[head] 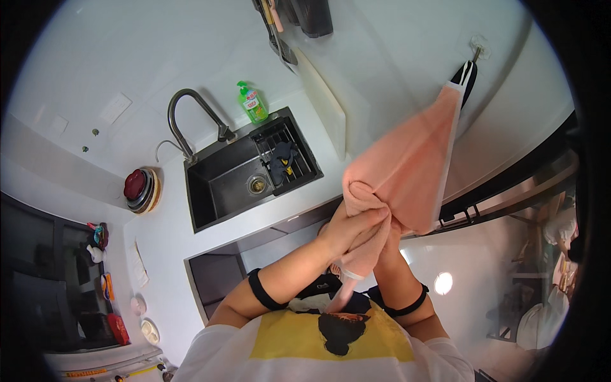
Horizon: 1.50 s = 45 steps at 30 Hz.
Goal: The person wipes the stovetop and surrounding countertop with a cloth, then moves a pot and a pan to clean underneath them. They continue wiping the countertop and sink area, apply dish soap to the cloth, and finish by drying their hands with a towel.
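Observation:
A pink towel (405,162) hangs by its loop from a hook (479,51) on the wall and is pulled towards me. My left hand (351,229) grips the gathered lower part of the towel, thumb on top. My right hand (392,234) is on the other side of the bunched cloth; its fingers are mostly hidden behind the towel, though it appears to be holding it. Something black hangs behind the towel's top at the same hook.
A dark sink (224,191) with a curved faucet (191,95) lies ahead to the left. Its drain rack holds a dark cloth (281,160). Green soap bottle (253,104), white cutting board (324,100) and stacked lids or bowls (142,190) stand around it. A dark-framed glass door is at right.

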Each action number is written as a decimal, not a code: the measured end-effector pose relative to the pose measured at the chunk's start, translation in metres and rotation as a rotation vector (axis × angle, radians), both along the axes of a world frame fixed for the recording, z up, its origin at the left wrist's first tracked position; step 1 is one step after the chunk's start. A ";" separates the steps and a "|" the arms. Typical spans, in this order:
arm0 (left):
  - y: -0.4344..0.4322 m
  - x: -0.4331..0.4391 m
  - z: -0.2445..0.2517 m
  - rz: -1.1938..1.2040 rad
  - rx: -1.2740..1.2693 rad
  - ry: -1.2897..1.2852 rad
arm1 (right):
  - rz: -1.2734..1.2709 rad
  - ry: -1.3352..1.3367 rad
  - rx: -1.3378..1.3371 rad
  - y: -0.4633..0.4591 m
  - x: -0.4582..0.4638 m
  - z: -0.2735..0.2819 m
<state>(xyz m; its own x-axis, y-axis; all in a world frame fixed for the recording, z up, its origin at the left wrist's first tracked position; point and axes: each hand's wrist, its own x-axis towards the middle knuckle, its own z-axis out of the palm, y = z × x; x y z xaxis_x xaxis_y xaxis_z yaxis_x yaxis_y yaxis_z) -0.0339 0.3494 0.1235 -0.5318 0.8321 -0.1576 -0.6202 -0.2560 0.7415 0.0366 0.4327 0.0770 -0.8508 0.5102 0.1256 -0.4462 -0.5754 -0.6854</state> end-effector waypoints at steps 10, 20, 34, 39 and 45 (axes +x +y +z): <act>0.031 0.016 0.018 0.544 0.045 0.486 | -0.243 -0.027 0.761 0.002 0.007 -0.006; 0.041 -0.015 0.016 0.476 -0.093 0.173 | -0.011 0.042 0.805 0.029 0.071 0.009; -0.016 -0.024 -0.019 0.366 -0.181 0.684 | -0.212 -0.208 1.082 0.015 0.083 0.019; -0.079 -0.028 -0.005 0.417 -0.267 0.921 | 0.034 -0.249 0.832 0.001 0.047 0.010; -0.201 -0.010 -0.012 0.692 -0.429 0.841 | 0.227 0.049 0.839 -0.029 -0.031 0.028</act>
